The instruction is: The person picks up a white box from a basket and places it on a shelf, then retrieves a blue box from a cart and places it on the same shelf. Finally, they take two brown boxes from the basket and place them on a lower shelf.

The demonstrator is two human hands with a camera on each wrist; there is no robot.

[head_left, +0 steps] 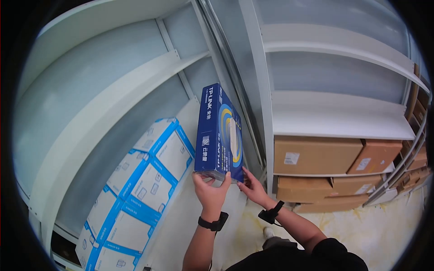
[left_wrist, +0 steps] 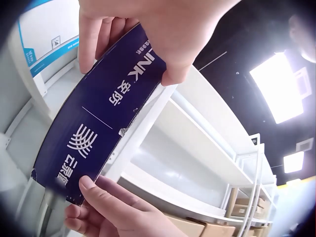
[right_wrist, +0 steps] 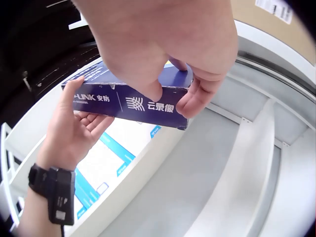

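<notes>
Both hands hold a dark blue TP-LINK box [head_left: 209, 131] tilted up in front of the shelves. In the head view the left hand [head_left: 212, 194] grips its lower left corner, thumb on the near edge, and the right hand [head_left: 254, 187] pinches the lower right corner. The left wrist view shows the box's printed narrow side [left_wrist: 94, 113] between the left hand [left_wrist: 158, 29] at the top and the right hand [left_wrist: 118, 210] below. In the right wrist view the right hand [right_wrist: 173, 49] has thumb and fingers around one end of the box [right_wrist: 143, 104]; the left hand [right_wrist: 69, 133] supports the other.
White-and-blue boxes [head_left: 135, 194] stand stacked on a lower shelf at the left. White shelving [head_left: 339, 113] rises at the right, with brown cartons [head_left: 316, 155] on its lower levels. A metal upright [head_left: 226, 58] stands beyond the blue box.
</notes>
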